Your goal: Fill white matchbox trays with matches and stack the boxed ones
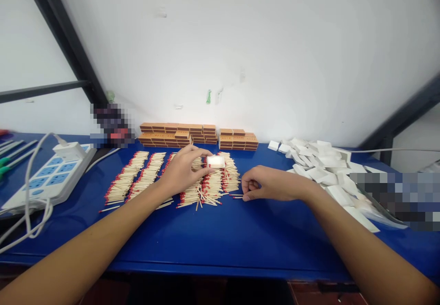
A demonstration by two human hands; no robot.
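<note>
My left hand [184, 169] hovers over rows of red-tipped matches [144, 179] on the blue table [220, 236], its fingertips pinching a small white matchbox tray [215, 161]. My right hand [263, 184] rests on the table just right of the match rows, fingers curled in a pinch on a few loose matches [237, 196]. More matches lie in a heap under and between the hands [209, 188].
Stacks of brown matchbox sleeves [197, 135] line the wall at the back. A pile of white trays [323, 163] lies at the right. A white and blue power strip [51, 174] with cables sits at the left. Screwdrivers lie at the far left edge [10, 156].
</note>
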